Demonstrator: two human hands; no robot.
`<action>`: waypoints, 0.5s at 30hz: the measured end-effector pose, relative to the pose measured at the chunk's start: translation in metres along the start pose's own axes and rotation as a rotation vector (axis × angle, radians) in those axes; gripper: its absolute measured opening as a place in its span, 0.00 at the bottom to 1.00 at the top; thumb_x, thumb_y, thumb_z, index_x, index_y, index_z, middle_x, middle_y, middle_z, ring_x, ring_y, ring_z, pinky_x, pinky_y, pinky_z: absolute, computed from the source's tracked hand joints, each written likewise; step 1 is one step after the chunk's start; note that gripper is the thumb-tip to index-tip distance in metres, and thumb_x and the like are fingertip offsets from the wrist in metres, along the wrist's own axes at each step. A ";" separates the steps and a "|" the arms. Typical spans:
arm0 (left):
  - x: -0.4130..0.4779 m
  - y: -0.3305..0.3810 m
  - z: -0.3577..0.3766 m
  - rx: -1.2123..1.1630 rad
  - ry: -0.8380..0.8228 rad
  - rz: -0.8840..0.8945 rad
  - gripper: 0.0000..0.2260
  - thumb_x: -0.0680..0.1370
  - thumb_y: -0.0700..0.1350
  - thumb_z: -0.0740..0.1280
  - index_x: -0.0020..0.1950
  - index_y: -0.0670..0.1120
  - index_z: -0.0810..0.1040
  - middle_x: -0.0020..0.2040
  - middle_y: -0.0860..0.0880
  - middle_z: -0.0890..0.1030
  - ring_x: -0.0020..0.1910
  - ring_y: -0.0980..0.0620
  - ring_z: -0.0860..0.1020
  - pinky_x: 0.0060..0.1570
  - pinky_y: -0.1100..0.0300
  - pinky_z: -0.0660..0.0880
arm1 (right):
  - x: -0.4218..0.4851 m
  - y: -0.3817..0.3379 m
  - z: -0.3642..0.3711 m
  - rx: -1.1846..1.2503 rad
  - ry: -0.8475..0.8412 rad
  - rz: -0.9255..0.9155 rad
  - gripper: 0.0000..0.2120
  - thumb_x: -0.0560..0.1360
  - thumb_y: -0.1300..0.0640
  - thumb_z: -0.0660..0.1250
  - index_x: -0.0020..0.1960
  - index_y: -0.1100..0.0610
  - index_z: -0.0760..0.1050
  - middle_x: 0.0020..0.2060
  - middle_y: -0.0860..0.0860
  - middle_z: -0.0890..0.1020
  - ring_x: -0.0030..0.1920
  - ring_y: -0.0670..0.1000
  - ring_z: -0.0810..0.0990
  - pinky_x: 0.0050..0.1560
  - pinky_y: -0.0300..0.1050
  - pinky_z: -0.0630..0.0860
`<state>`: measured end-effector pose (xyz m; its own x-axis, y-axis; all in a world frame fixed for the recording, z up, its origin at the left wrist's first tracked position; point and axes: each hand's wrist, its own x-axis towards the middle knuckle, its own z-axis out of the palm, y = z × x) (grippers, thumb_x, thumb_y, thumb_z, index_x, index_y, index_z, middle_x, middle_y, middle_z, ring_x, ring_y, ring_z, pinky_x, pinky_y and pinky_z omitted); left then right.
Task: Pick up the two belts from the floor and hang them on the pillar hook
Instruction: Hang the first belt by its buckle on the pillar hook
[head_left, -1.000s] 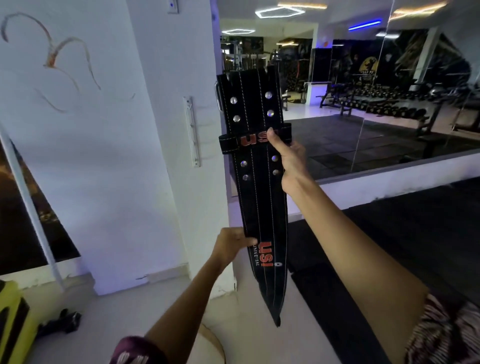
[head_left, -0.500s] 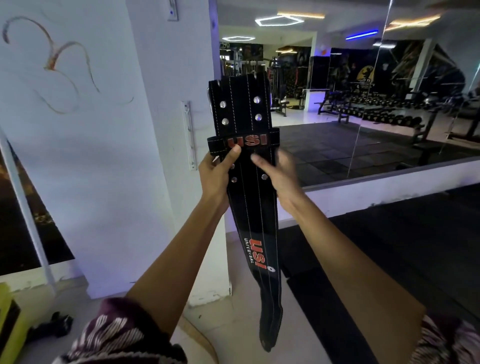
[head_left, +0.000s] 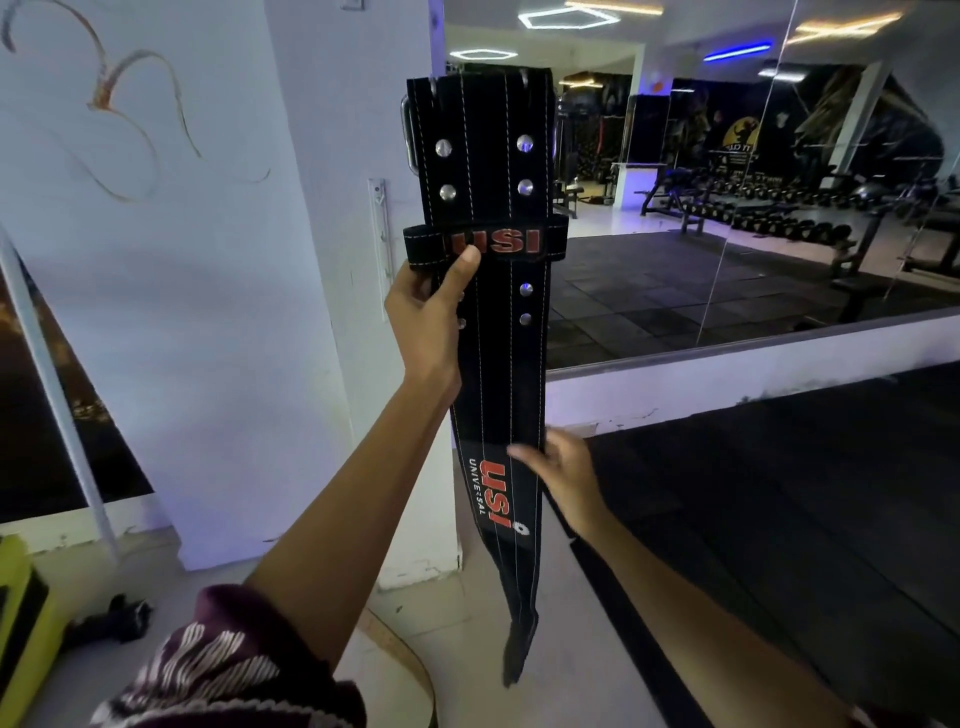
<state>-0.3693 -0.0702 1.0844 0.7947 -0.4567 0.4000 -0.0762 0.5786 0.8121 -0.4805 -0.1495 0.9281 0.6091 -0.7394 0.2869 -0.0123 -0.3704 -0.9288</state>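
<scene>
The black belt (head_left: 491, 332) is up in the air, held upright in front of the white pillar (head_left: 332, 260), buckle end at the top and the tapered tip dangling down toward the pale floor (head_left: 457, 634). Left hand (head_left: 428, 306) has it by the left edge, just under the loop printed with red letters, thumb pressed flat across the front and the other fingers wrapped round behind, a firm closed grip. Right hand (head_left: 563, 467) is lower, at the belt's right edge beside the red lettering; thumb lies on the front face, and the rest of the fingers look to be tucked behind the strap, though they're hidden, so how tightly it pinches I cannot tell. Silver rivets shine in pairs on the upper part, white stitching runs the whole length. On the pillar, just left of the belt, sits a narrow white hook rail (head_left: 381, 228), and the belt is not touching it. To the right a big mirror (head_left: 753, 182) shows racks of dumbbells. Down at the near edge, a curved tan strip (head_left: 410, 660) lies on the floor, mostly cut off. A dark patterned sleeve (head_left: 223, 670) covers the left upper arm.
</scene>
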 end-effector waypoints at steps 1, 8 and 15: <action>-0.002 -0.001 -0.002 0.005 0.008 -0.004 0.06 0.73 0.43 0.71 0.48 0.46 0.79 0.39 0.53 0.80 0.38 0.59 0.78 0.47 0.56 0.75 | -0.009 0.022 0.000 -0.134 -0.078 0.077 0.21 0.67 0.47 0.72 0.49 0.64 0.78 0.43 0.61 0.84 0.44 0.61 0.83 0.48 0.51 0.80; -0.005 -0.016 -0.018 0.050 0.007 -0.057 0.09 0.73 0.42 0.71 0.52 0.42 0.79 0.39 0.52 0.81 0.34 0.61 0.79 0.39 0.63 0.77 | 0.008 -0.044 -0.007 0.055 -0.213 0.115 0.31 0.69 0.39 0.64 0.66 0.57 0.68 0.65 0.53 0.75 0.64 0.50 0.75 0.64 0.40 0.68; -0.009 -0.031 -0.038 0.091 -0.123 -0.101 0.04 0.73 0.39 0.70 0.48 0.44 0.80 0.33 0.56 0.82 0.32 0.61 0.78 0.32 0.62 0.75 | 0.055 -0.119 0.000 0.435 0.155 -0.030 0.04 0.71 0.52 0.69 0.41 0.50 0.76 0.37 0.48 0.79 0.36 0.47 0.76 0.29 0.38 0.72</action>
<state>-0.3515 -0.0588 1.0393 0.7218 -0.5919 0.3588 -0.0584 0.4645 0.8837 -0.4458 -0.1462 1.0542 0.4781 -0.8195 0.3159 0.3578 -0.1468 -0.9222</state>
